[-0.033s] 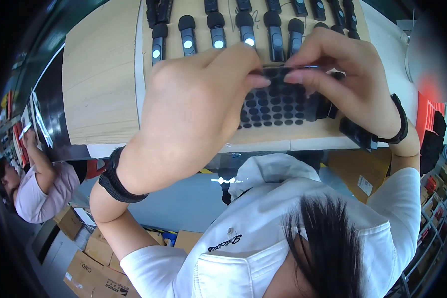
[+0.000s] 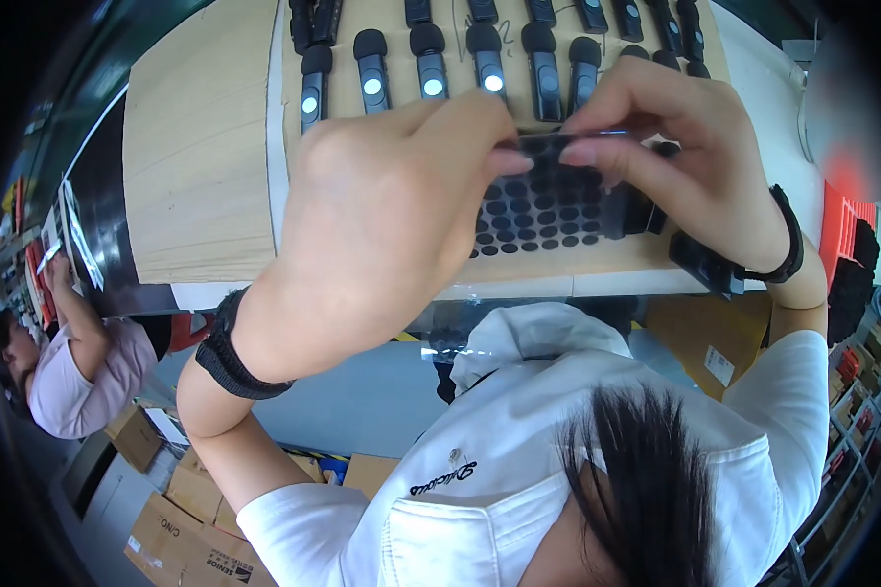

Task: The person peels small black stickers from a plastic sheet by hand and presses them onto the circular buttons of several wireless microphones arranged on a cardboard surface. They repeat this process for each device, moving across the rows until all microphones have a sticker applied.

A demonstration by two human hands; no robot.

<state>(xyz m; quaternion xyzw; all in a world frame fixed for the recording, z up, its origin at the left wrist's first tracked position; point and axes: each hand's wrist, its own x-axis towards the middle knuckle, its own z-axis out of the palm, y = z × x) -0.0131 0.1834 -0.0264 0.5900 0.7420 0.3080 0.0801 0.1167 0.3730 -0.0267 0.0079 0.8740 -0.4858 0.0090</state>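
Both my hands meet over the board at the near side of the bench. Between them is a clear sheet [image 2: 540, 217] dotted with rows of black round stickers, its far edge bent up. My left hand [image 2: 392, 201] is closed, thumb and fingers pinching the sheet's left part; the back of the hand hides most of the grip. My right hand [image 2: 690, 161] pinches the same far edge between thumb and forefinger. Just beyond stands a row of small black clip-on microphones [image 2: 432, 67] with foam tops, several bearing a bright white round spot. Fingers cover the lower ends of some.
A bare wooden board [image 2: 201, 147] lies to the left. Under my right wrist is a dark object [image 2: 705, 264], partly hidden. A red plastic crate [image 2: 847, 220] stands at right. Cardboard boxes [image 2: 201, 538] sit on the floor. Another person [image 2: 93, 367] works at far left.
My left hand has shifted very slightly. The glare on the clear film below the bench edge looks different. The sheet and my right hand stay put.
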